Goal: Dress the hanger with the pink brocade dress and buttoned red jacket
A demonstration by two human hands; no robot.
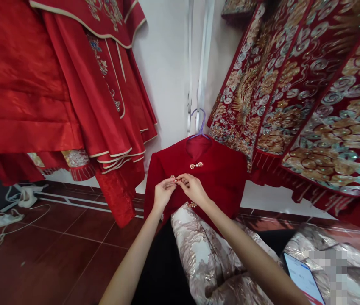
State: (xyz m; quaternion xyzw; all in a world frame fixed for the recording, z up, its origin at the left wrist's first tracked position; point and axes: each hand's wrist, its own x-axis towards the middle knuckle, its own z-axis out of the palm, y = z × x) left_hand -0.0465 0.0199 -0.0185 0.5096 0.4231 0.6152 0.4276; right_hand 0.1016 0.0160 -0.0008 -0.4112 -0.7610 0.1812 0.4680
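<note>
A dark red jacket (221,178) with a stand-up collar hangs in front of me on a purple hanger (202,125). At its front, my left hand (165,192) pinches one side of a flower-shaped beaded clasp (176,180). My right hand (193,188) grips the clasp's other side, with the fingertips of both hands almost touching. Above them, another beaded clasp (196,165) sits below the collar. A lower clasp (193,204) shows partly beside my right wrist. Fingers cover most of the clasp being handled.
Red garments (103,84) hang at the left, and heavily embroidered ones (294,97) at the right. Shiny patterned cloth (205,254) lies across my lap. A phone (302,277) rests at the lower right. White cables (8,218) trail over the tiled floor at the left.
</note>
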